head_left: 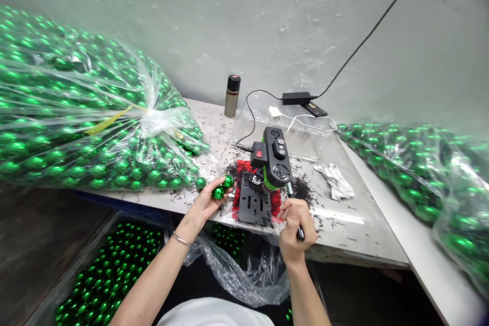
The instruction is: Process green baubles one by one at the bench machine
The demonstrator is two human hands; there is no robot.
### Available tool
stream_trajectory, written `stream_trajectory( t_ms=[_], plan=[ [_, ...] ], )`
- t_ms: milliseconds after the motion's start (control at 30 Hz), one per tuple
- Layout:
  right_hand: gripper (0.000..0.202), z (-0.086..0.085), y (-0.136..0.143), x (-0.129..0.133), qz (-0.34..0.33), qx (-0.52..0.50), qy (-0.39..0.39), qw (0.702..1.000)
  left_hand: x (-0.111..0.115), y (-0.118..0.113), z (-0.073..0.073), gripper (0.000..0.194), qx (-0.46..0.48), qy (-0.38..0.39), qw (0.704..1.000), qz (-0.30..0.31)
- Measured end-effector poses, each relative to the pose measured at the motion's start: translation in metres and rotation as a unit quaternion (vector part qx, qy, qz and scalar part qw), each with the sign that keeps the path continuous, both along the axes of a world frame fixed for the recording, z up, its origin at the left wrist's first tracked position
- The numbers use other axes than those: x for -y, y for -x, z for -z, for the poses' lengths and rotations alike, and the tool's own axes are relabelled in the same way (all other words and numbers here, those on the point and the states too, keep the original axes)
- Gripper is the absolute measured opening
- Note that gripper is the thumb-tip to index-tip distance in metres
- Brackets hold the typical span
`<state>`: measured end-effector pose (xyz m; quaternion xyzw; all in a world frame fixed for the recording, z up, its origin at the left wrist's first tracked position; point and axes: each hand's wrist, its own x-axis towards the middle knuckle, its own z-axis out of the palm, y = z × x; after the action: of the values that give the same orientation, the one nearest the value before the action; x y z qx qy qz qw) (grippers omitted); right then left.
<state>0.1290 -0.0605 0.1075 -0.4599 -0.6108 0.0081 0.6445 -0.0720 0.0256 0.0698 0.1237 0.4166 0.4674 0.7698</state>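
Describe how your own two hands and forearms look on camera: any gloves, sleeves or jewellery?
Both the left hand and the right hand are gloveless, and no sleeve shows on either forearm. A thin, silvery bracelet circles the left wrist; none shows on the right. White clothing covers the body at the bottom edge.

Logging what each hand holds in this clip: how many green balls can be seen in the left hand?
2: the nearer ball by the fingers of the left hand, the farther ball just beyond, toward the machine. Fingers may hide more.
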Motion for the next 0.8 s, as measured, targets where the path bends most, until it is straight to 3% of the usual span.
stream_trajectory(
  t_ms=[133,267,400,567,700,800],
  plan=[
    [0.029,-0.005,0.000,0.001,0.001,0.020,-0.001,1.000,0.013,-0.020,0.008,0.029,-0.038,-0.026,0.998,0.040],
    [0.029,-0.008,0.001,0.000,0.002,0.039,-0.010,0.999,0.017,-0.038,0.016,0.039,-0.181,-0.117,0.972,0.094],
    [0.029,-0.009,0.002,0.000,-0.006,0.037,-0.012,0.999,0.016,-0.050,0.015,0.043,-0.393,-0.243,0.876,0.139],
    [0.028,-0.009,0.001,0.000,-0.014,0.043,-0.015,0.999,0.017,-0.059,0.005,0.043,-0.558,-0.298,0.750,0.195],
    [0.027,-0.010,0.001,0.001,-0.012,0.047,-0.010,0.999,0.019,-0.064,0.000,0.043,-0.604,-0.343,0.686,0.215],
    [0.026,-0.009,0.001,0.002,-0.012,0.043,-0.011,0.999,0.020,-0.066,-0.001,0.042,-0.613,-0.365,0.663,0.226]
  ],
)
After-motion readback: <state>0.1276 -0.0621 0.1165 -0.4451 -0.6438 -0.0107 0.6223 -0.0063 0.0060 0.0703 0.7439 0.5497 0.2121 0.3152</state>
